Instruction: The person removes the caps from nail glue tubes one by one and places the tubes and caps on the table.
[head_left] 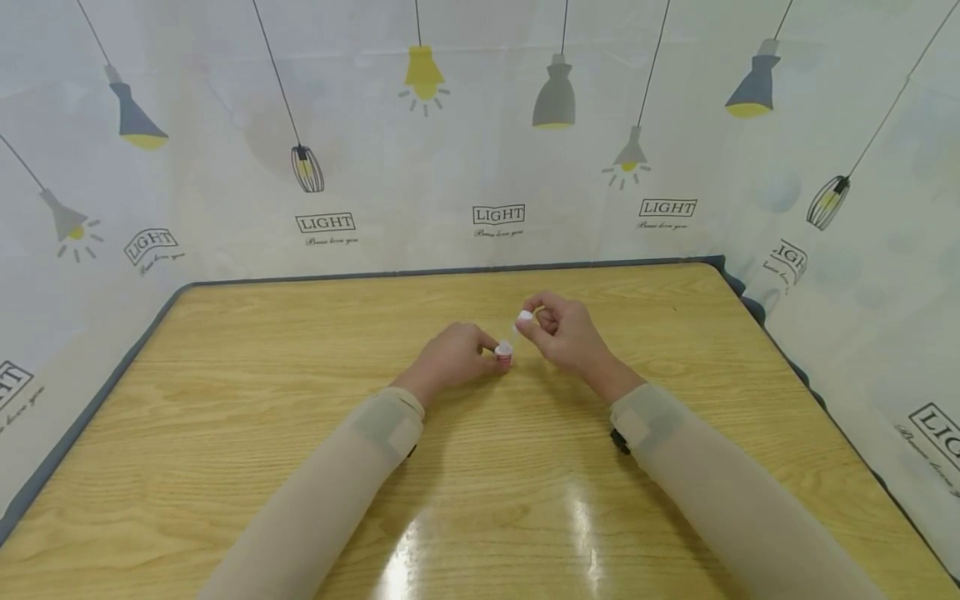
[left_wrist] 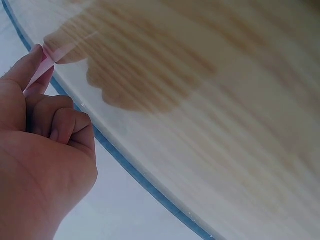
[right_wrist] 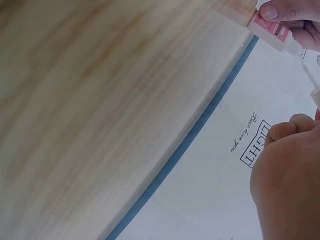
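Note:
My left hand (head_left: 453, 357) pinches a small bottle (head_left: 503, 358) with a pink label and a whitish neck, upright at the tabletop. The right wrist view shows the label and pale neck of this bottle (right_wrist: 272, 31) between thumb and fingers. In the left wrist view only a pink strip of the bottle (left_wrist: 42, 71) shows. To the right and slightly above it, my right hand (head_left: 564, 335) pinches a white cap (head_left: 525, 317). From the cap a thin pale applicator stem (right_wrist: 309, 72) reaches toward the bottle's mouth; whether its tip touches the neck I cannot tell.
A wood-grain table (head_left: 262, 417) with a glossy top spreads under both arms. Dark blue edging (head_left: 442, 272) runs along its far side. Behind stands a pale curtain (head_left: 420, 167) printed with lamps and lettering.

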